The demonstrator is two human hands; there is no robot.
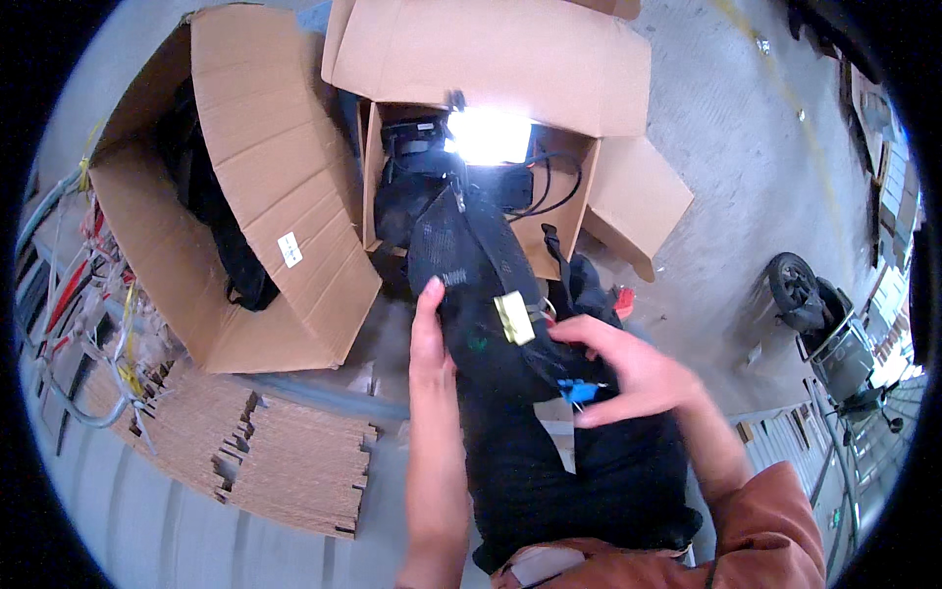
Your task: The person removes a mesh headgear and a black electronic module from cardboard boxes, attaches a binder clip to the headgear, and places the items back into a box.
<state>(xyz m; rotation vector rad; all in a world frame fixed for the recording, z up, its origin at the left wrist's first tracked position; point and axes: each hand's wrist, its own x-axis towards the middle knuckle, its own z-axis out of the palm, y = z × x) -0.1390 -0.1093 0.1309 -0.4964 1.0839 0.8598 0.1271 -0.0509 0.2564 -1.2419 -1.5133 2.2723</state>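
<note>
Both hands at bag, right fingers curved

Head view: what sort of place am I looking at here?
Probably a warehouse or packing area: there are large open cardboard boxes, flat brown cardboard and a bare grey floor with a faded yellow line.

A rust-brown top is worn, its creased right sleeve leaving the forearm bare

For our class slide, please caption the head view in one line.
Left hand at the edge of a black mesh item, right hand by a blue piece, two open cardboard boxes nearby.
</note>
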